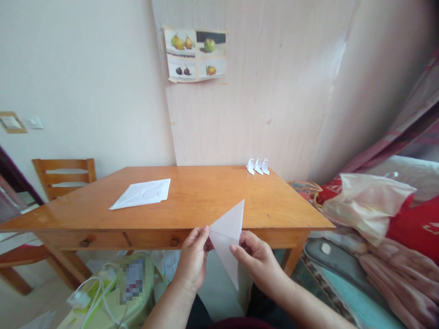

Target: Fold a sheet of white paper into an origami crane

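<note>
Though it is creased across, the white paper [226, 233] looks triangular.

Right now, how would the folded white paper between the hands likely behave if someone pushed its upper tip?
The folded white paper is probably very light, as the left hand and right hand pinch it with fingers. It seems fairly stiff, its upper tip standing without droop. That thin, unsupported tip would likely bend.

creased white paper [224, 232], folded to a triangle, tips up and down, between left hand [193, 257] and right hand [258, 257]
</note>
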A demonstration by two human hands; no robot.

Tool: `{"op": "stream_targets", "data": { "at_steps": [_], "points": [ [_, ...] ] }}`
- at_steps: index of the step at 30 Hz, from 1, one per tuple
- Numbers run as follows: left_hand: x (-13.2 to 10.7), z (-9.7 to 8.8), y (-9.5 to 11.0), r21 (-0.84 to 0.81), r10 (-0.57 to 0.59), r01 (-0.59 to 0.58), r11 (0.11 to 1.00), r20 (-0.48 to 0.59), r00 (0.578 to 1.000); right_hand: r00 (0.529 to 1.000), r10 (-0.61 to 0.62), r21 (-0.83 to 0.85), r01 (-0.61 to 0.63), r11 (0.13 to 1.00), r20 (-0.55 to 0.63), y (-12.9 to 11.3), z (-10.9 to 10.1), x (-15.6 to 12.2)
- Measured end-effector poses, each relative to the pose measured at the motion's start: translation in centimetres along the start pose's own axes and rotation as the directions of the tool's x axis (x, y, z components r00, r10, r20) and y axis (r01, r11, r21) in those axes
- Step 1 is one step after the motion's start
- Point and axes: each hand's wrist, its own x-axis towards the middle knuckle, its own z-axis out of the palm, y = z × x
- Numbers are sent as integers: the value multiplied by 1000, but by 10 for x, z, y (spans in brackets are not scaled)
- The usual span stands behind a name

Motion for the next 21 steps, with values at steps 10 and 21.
{"op": "stream_targets", "data": {
  "at_steps": [10,21],
  "points": [
    [-1,-1,-4,145,108,-111,983,29,994,964,-189,-459,85,884,-187,21,-13,8],
    [3,-13,-8,413,253,-250,876,49,966,989,47,-179,-72,981,-140,17,-16,11]
  ]
}}
